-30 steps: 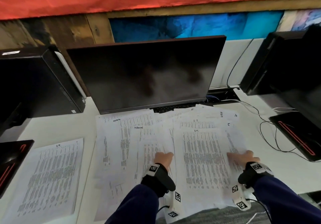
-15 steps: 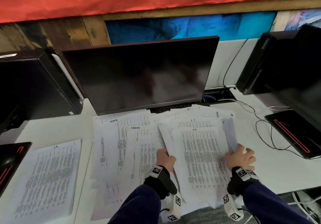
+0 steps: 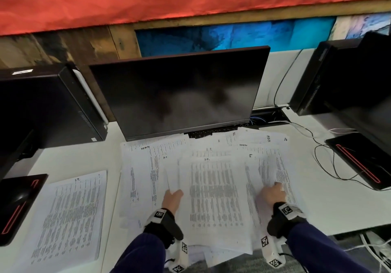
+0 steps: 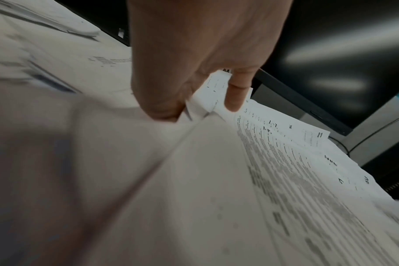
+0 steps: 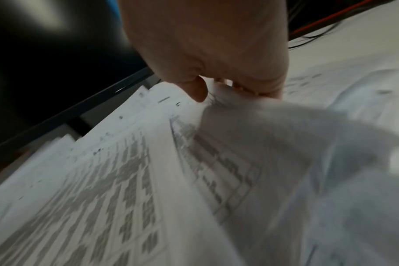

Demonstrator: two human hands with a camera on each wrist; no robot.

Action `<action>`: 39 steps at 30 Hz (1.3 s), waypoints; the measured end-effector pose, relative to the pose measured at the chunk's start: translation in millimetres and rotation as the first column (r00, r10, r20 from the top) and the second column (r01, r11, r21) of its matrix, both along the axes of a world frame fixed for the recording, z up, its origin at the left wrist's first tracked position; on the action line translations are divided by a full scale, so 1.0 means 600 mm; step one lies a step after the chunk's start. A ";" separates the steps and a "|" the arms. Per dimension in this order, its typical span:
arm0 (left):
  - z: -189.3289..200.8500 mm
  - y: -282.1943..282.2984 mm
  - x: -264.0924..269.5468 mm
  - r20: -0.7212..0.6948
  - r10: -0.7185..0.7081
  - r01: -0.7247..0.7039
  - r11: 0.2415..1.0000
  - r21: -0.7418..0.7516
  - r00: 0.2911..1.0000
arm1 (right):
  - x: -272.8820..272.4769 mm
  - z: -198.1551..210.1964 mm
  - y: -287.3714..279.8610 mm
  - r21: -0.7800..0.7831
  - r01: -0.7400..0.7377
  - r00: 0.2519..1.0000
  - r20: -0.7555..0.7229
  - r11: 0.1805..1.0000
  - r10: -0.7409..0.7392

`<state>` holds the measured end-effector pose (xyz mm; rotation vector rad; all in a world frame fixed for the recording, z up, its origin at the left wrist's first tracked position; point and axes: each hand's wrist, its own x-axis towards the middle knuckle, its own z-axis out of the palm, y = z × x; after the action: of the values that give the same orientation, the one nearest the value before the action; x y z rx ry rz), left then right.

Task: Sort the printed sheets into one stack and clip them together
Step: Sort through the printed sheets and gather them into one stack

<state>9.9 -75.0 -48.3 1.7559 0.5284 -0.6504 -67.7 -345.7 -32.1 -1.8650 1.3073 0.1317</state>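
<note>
A spread of printed sheets point(image 3: 213, 190) covers the white desk in front of the monitor, overlapping and fanned. My left hand point(image 3: 172, 198) pinches the left edge of several sheets point(image 4: 207, 97) between thumb and fingers. My right hand point(image 3: 271, 194) grips the right side of the sheets point(image 5: 239, 115), which bulge up beside it. A separate neat stack of printed sheets point(image 3: 69, 215) lies on the desk at the left. No clip is in view.
A dark monitor point(image 3: 179, 90) stands just behind the sheets, with a keyboard edge point(image 3: 211, 133) under it. Black computer towers point(image 3: 42, 105) point(image 3: 330, 77) flank it. Cables point(image 3: 330, 160) and a black pad with a red line point(image 3: 359, 162) lie at the right; another black pad point(image 3: 19, 207) at the left.
Both hands have closed from lying on the paper to gripping the pile's two sides. The right hand moved inward and the sheets have bunched toward the middle.
</note>
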 end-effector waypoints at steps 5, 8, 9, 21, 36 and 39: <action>-0.025 0.015 -0.006 -0.009 -0.080 0.079 0.996 -0.049 0.997 | 0.009 -0.015 0.078 0.279 -0.055 0.990 0.140 0.959 0.016; -0.025 0.014 -0.016 0.085 -0.175 0.181 0.981 -0.064 0.981 | 0.005 -0.014 0.086 0.322 -0.062 0.986 0.169 0.945 0.007; -0.017 0.014 -0.021 0.125 -0.195 0.203 0.978 -0.053 0.973 | 0.004 -0.009 0.084 0.317 -0.043 0.983 0.185 0.947 -0.018; 0.058 0.091 0.014 0.270 -0.049 0.146 0.925 -0.352 0.962 | 0.021 0.051 0.050 0.487 -0.257 0.842 0.537 0.835 -0.055; 0.144 0.085 0.047 0.495 0.230 -0.067 0.944 -0.324 0.838 | 0.067 0.169 0.138 0.434 -0.494 0.625 0.780 0.753 -0.040; 0.145 0.082 0.044 0.503 0.262 -0.076 0.930 -0.360 0.824 | 0.068 0.161 0.148 0.456 -0.472 0.638 0.767 0.754 -0.065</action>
<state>36.3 -25.7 38.8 1.4629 0.1613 -0.0771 -26.8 -256.8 64.7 -1.2291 0.3473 -0.0793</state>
